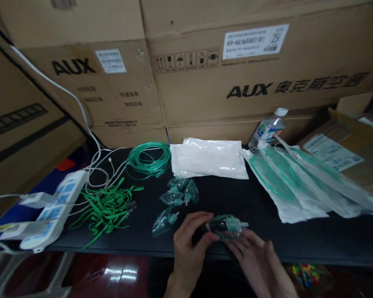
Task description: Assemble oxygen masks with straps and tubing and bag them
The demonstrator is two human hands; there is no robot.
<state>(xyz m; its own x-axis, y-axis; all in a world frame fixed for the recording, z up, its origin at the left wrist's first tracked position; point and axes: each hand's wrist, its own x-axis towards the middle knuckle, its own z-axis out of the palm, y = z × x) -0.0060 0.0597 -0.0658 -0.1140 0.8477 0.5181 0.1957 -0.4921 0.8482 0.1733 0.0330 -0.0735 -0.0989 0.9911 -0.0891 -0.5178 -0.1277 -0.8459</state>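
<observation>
My left hand (191,238) pinches the left end of a clear green oxygen mask (230,227) between thumb and fingers, just above the table's front edge. The mask's connector points right. My right hand (255,252) is at the mask's lower right side, fingers stretched to its edge and thumb raised apart, slightly blurred. Left of my hands, several more oxygen masks lie on the black table: a cluster (191,191) and a single mask (162,221) nearer the front.
Green elastic straps (107,207) are heaped at left beside a white power strip (60,207). Coiled green tubing (151,159) and white packets (209,159) lie at the back. Bagged tubing (276,174) and a plastic bottle (267,130) are at right. Large cartons (199,95) stand behind.
</observation>
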